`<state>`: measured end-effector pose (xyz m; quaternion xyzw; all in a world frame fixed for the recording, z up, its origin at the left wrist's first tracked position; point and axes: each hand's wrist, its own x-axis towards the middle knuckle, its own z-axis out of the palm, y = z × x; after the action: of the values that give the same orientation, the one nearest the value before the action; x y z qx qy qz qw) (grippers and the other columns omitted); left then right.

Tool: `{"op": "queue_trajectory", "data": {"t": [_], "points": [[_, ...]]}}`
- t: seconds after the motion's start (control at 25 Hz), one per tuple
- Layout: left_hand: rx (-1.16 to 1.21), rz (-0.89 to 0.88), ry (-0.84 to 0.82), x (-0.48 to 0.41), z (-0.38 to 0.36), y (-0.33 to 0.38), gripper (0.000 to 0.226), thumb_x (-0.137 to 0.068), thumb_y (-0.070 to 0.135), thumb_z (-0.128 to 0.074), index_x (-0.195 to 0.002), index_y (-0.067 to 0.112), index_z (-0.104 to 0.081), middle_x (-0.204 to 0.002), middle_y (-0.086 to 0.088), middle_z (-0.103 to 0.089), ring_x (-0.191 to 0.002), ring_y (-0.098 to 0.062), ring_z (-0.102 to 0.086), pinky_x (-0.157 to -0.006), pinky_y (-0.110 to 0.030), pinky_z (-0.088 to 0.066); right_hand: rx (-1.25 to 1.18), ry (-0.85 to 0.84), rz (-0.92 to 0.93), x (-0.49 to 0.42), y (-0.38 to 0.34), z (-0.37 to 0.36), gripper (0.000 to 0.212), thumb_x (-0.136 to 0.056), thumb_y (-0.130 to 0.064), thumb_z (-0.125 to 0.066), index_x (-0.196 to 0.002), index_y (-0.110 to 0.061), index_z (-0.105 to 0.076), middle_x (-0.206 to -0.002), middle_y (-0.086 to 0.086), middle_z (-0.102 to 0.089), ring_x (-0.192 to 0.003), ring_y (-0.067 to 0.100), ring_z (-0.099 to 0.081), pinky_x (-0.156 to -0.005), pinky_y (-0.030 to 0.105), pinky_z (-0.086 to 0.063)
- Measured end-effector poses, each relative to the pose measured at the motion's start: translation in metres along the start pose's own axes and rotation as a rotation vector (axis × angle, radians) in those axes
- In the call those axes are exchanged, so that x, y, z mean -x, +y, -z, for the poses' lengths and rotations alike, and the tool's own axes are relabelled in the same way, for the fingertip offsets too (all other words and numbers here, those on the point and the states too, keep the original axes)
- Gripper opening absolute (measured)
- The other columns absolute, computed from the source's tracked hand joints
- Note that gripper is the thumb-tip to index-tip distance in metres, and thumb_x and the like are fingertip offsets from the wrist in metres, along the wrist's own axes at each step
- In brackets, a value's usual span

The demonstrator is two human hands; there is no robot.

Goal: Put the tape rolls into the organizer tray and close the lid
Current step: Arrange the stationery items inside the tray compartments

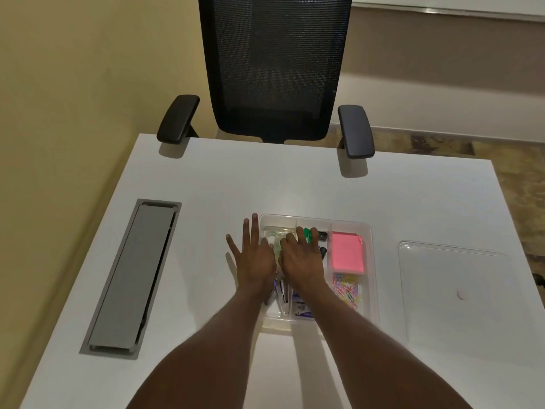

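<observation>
A clear plastic organizer tray (pixel 370 240) stands on the white desk, its compartments uncovered. Clear tape rolls (pixel 275 235) lie in its far left compartment, partly hidden by my hands. My left hand (pixel 254 255) hovers flat with fingers spread over the tray's left rim and holds nothing. My right hand (pixel 300 256) is over the middle of the tray, fingers bent down near the tape rolls and a green clip (pixel 308 233); whether it grips anything is hidden. The clear lid (pixel 460 287) lies flat on the desk, to the right of the tray.
The tray also holds pink sticky notes (pixel 347 252), coloured paper clips (pixel 348 290) and pens. A grey cable hatch (pixel 132 276) is set into the desk at left. A black mesh chair (pixel 274 66) stands behind the desk's far edge.
</observation>
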<state>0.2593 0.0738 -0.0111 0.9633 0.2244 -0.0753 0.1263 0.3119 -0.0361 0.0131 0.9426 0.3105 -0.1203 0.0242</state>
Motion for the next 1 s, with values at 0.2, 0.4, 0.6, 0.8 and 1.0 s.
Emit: {"op": "queue_trajectory", "data": {"t": [0.2,0.4,0.6,0.8,1.0], "points": [[-0.008,0.024,-0.017,0.001,-0.004,0.007,0.044,-0.108,0.044,-0.032,-0.146,0.034,-0.051,-0.173,-0.001,0.019,-0.161,-0.024,0.018,-0.123,-0.07,0.006,-0.032,-0.002,0.016,-0.003,0.003,-0.002,0.038,-0.105,-0.031,-0.039,-0.135,-0.012,-0.053,-0.145,0.01,-0.053,-0.148,0.035,-0.029,-0.123,0.055,-0.011],[-0.033,0.056,-0.036,0.0,-0.006,0.006,0.043,-0.108,0.043,-0.031,-0.143,0.031,-0.054,-0.173,-0.003,0.02,-0.16,-0.024,0.019,-0.122,-0.071,0.005,-0.042,0.008,-0.003,-0.002,0.006,-0.008,0.04,-0.104,-0.035,-0.043,-0.138,-0.016,-0.052,-0.146,0.009,-0.052,-0.147,0.034,-0.032,-0.122,0.055,-0.015],[-0.04,0.036,-0.05,-0.004,-0.009,0.008,0.045,-0.106,0.05,-0.035,-0.142,0.033,-0.056,-0.173,-0.003,0.021,-0.159,-0.026,0.022,-0.12,-0.073,0.008,-0.059,0.021,-0.016,-0.001,0.006,-0.013,0.043,-0.106,-0.041,-0.038,-0.14,-0.017,-0.05,-0.15,0.009,-0.048,-0.149,0.034,-0.031,-0.123,0.054,-0.012],[-0.044,0.019,-0.062,-0.006,-0.006,0.008,0.05,-0.104,0.059,-0.032,-0.145,0.038,-0.052,-0.172,-0.004,0.022,-0.159,-0.027,0.022,-0.12,-0.074,0.008,-0.063,0.018,0.018,0.0,0.009,-0.011,0.045,-0.104,-0.042,-0.042,-0.143,-0.02,-0.047,-0.153,0.007,-0.045,-0.149,0.034,-0.029,-0.123,0.056,-0.012],[-0.042,0.001,-0.056,-0.003,0.001,0.01,0.045,-0.106,0.049,-0.031,-0.143,0.035,-0.052,-0.173,-0.004,0.021,-0.16,-0.025,0.021,-0.12,-0.074,0.007,-0.062,0.015,-0.008,0.007,0.011,-0.009,0.049,-0.097,-0.04,-0.057,-0.142,-0.021,-0.052,-0.153,0.006,-0.048,-0.146,0.033,-0.038,-0.121,0.058,-0.019]]}}
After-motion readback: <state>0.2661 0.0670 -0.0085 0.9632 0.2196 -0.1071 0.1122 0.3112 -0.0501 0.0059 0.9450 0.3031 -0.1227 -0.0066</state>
